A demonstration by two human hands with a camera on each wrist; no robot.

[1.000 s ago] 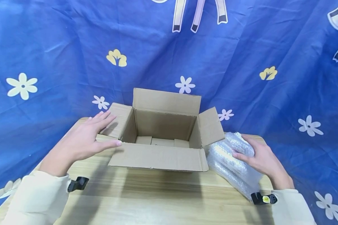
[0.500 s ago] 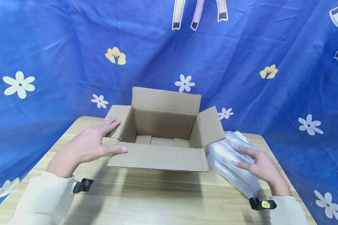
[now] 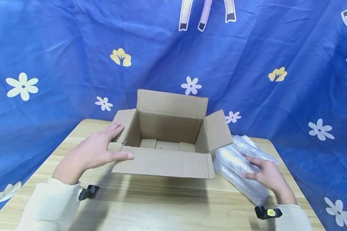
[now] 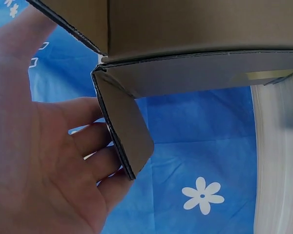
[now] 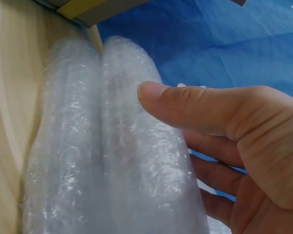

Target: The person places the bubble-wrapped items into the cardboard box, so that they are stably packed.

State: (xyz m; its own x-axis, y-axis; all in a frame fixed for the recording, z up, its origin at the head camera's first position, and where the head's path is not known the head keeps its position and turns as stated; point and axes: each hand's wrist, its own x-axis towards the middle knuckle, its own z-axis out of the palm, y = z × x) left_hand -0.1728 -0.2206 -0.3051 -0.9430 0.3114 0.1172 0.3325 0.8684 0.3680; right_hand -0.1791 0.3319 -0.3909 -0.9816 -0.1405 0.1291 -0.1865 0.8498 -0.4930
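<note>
An uncovered cardboard box (image 3: 164,163) stands on the table with its flaps spread outward. My left hand (image 3: 96,149) rests at its near left corner, fingers on the left flap (image 3: 125,122) and thumb on the front flap. In the left wrist view those fingers (image 4: 95,139) lie fairly straight and pass behind the flap's edge. To the right of the box lies folded clear bubble wrap (image 3: 232,162). My right hand (image 3: 270,176) holds its right side; in the right wrist view the thumb (image 5: 161,97) lies over one thick fold and the other fingers are partly hidden behind it.
The wooden table (image 3: 162,205) extends in front of the box. Behind it hangs a blue cloth (image 3: 162,57) printed with flowers. The box's right flap (image 3: 218,130) reaches over the far left part of the bubble wrap.
My left hand has moved right and come down onto the box's flaps. My right hand has shifted slightly toward me, and the bubble wrap has spread out to the right.
</note>
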